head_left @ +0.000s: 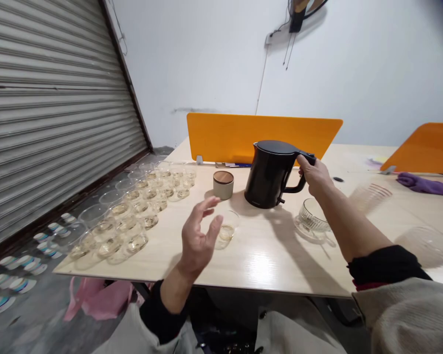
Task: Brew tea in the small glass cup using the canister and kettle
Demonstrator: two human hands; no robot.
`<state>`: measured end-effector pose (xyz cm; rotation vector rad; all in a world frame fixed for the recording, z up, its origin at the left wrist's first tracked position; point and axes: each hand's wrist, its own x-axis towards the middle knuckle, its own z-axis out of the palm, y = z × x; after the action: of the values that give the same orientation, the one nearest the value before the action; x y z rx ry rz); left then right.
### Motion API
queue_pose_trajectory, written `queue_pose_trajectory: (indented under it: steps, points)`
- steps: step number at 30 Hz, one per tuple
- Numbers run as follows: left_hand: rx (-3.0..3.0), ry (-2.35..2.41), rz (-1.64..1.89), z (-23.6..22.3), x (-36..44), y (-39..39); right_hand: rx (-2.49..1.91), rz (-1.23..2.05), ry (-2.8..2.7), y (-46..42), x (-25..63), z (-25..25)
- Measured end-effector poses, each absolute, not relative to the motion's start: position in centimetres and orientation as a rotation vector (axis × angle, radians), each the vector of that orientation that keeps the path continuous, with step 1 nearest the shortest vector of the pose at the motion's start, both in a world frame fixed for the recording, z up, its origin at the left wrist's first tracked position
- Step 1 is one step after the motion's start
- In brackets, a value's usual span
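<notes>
Kettle [268, 174]: black, lid down, near the table's middle; whether its base touches the wood, I cannot tell.
Clear cups [131, 223]: close rows at the table's left, pale liquid inside.
Left hand [199, 238]: open above the near edge, thumb apart from the partly curled fingers, holding nothing.
Single cup [227, 233]: just right of that thumb, some pale liquid in the bottom.
Jar [223, 189]: grey with a wooden lid, behind the single cup.
Right hand [315, 176]: fingers closed round the kettle's handle, thumb on top.
Glass cup [313, 216]: ribbed, on a clear saucer [310, 235].
</notes>
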<state>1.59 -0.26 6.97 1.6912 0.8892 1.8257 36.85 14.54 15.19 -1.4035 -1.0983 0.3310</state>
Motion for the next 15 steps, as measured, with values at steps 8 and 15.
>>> queue_pose_trajectory:
  steps: [8,15]
  points:
    - [1.779,0.682,1.295,3.4,5.5,-6.0,-1.126,0.499,-1.189,10.4,33.2,13.8]
    - [1.743,0.721,1.220,1.5,8.0,-5.7,-1.134,0.355,-1.110,4.0,30.2,13.1]
